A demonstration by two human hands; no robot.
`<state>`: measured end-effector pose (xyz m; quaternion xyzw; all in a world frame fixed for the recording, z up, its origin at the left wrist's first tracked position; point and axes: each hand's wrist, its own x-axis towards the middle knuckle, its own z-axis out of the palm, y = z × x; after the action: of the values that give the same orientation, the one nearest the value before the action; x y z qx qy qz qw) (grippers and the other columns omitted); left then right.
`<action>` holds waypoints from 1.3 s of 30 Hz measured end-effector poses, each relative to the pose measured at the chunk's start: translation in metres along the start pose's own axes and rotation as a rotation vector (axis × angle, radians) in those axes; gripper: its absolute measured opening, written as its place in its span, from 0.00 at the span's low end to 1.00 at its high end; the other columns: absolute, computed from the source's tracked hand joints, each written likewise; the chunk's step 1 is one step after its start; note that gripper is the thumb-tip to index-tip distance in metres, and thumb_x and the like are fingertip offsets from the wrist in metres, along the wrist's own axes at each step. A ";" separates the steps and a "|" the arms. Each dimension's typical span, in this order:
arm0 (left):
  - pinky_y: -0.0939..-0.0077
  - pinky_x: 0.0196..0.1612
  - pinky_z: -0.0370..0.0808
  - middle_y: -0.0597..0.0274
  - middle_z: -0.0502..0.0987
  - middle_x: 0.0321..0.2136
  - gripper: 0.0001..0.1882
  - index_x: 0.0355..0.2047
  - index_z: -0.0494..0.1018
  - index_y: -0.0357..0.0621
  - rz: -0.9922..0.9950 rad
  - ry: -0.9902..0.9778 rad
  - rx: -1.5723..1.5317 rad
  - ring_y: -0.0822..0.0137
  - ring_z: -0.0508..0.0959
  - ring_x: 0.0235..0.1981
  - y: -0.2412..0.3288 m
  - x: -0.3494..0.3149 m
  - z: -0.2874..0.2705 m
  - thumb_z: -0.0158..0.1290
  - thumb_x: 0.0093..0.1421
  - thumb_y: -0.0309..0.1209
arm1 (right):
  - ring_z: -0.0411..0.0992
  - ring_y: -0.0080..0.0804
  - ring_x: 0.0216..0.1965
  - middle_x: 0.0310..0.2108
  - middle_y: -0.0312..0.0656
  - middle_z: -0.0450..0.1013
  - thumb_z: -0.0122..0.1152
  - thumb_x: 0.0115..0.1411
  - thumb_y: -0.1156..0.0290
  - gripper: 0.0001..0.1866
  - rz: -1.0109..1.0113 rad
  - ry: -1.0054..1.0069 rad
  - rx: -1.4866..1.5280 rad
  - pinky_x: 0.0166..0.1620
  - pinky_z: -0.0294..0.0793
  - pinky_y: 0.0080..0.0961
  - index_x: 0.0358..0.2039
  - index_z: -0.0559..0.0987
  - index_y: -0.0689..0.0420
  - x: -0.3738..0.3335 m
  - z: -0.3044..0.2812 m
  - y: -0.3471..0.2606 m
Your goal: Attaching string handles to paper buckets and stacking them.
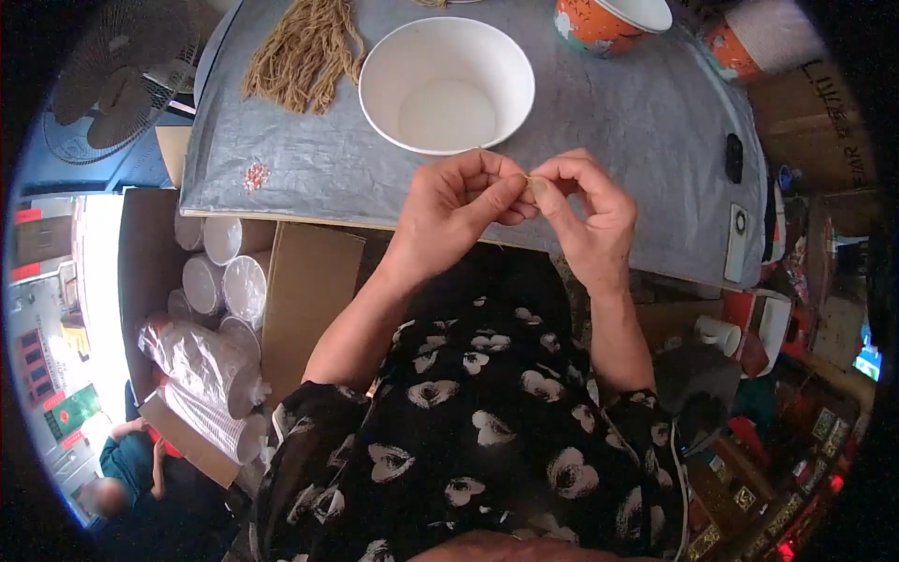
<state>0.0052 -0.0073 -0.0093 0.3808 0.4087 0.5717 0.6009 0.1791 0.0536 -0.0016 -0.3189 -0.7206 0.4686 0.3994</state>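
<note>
My left hand (464, 201) and my right hand (590, 211) meet over the table's near edge, just in front of a large white paper bucket (448, 136). Thumbs and fingers of both are pinched together, tips nearly touching. A tiny pale sliver shows between them; it is too small to name. The bucket stands upright, and I see only its bare white inside. Left of it lies a loose bundle of brown twine strands (304, 56). A small heap of red and white bits (256, 177) rests near the table's left edge.
An orange patterned paper bucket (599, 33) stands at the back right of the grey-covered table (655, 122). A black object (733, 157) and a white strip-shaped device (737, 242) lie by the right edge. Below left, an open carton (309, 281) holds stacked white tubs; a fan (117, 89) stands beyond.
</note>
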 end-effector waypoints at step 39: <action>0.78 0.39 0.82 0.56 0.82 0.33 0.08 0.40 0.74 0.29 -0.005 0.083 0.183 0.71 0.83 0.35 0.004 -0.005 0.009 0.53 0.68 0.26 | 0.71 0.20 0.34 0.32 0.35 0.73 0.62 0.59 0.82 0.04 -0.077 0.017 -0.118 0.40 0.71 0.18 0.36 0.78 0.64 -0.001 0.000 -0.007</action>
<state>0.0118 -0.0117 -0.0015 0.4089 0.4848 0.5459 0.5476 0.1787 0.0504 0.0051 -0.3178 -0.7553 0.4070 0.4036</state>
